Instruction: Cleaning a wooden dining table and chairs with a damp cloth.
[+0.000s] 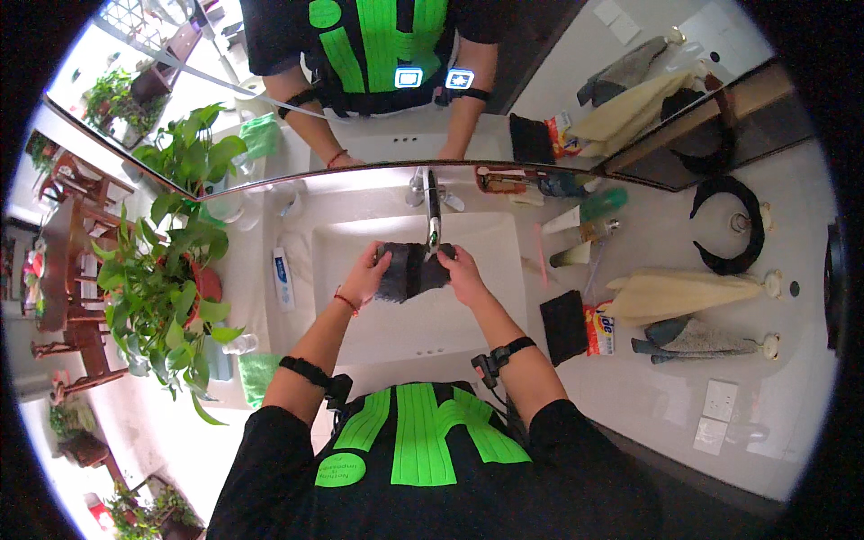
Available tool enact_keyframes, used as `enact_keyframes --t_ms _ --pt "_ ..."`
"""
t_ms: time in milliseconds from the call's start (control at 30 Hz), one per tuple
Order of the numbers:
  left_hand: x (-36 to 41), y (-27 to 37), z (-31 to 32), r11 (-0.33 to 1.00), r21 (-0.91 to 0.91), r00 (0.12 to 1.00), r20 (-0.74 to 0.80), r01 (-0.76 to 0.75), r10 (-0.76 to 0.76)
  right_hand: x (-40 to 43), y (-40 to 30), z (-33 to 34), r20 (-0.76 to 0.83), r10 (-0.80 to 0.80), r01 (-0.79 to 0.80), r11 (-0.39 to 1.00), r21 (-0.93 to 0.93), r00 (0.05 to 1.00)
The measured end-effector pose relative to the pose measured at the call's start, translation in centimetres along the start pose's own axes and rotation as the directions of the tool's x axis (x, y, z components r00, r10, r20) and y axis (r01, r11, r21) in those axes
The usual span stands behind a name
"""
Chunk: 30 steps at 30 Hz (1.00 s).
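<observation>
A dark grey cloth [399, 275] with a black band across it is stretched between my two hands, over a white washbasin [337, 337]. My left hand [368, 273] grips its left edge, thumb on top. At its right edge, my right hand [464, 271] pinches the upper corner. The chrome faucet [434, 219] reaches out from the far side of the basin, its spout end right above the cloth's upper right part. Whether water is running cannot be told.
Left of the basin lie a toothpaste tube [282, 278], a potted pothos [179, 297] and a green towel [260, 380]. To the right are a black cloth [564, 327], a detergent packet [599, 329], several tubes and a hanging cream towel [682, 291]. A mirror [378, 145] spans the far side.
</observation>
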<state>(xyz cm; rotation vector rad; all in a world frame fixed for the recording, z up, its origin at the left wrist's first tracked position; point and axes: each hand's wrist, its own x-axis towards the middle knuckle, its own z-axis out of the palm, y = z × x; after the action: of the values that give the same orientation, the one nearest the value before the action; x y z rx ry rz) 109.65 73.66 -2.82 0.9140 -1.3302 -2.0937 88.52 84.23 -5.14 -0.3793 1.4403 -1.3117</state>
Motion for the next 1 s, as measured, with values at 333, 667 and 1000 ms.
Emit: enact_keyframes --t_ms 333,667,1000 --pt "3.5 -3.5 3.4 0.906 -0.342 0.968 0.059 0.25 -0.245 -1.2 -1.9 -2.4 -0.285 -0.492 0.174 0.695 -0.697 0.823" --pt "2.8 -5.3 4.1 0.934 -0.273 0.969 -0.025 0.23 -0.246 -2.8 -2.7 -1.7 -0.247 -0.524 0.179 0.633 -0.753 0.815" --pt "-4.6 -2.3 2.2 0.946 -0.279 0.957 -0.185 0.166 -0.223 -4.8 0.3 9.2 0.067 -0.694 0.417 0.349 -0.839 0.717"
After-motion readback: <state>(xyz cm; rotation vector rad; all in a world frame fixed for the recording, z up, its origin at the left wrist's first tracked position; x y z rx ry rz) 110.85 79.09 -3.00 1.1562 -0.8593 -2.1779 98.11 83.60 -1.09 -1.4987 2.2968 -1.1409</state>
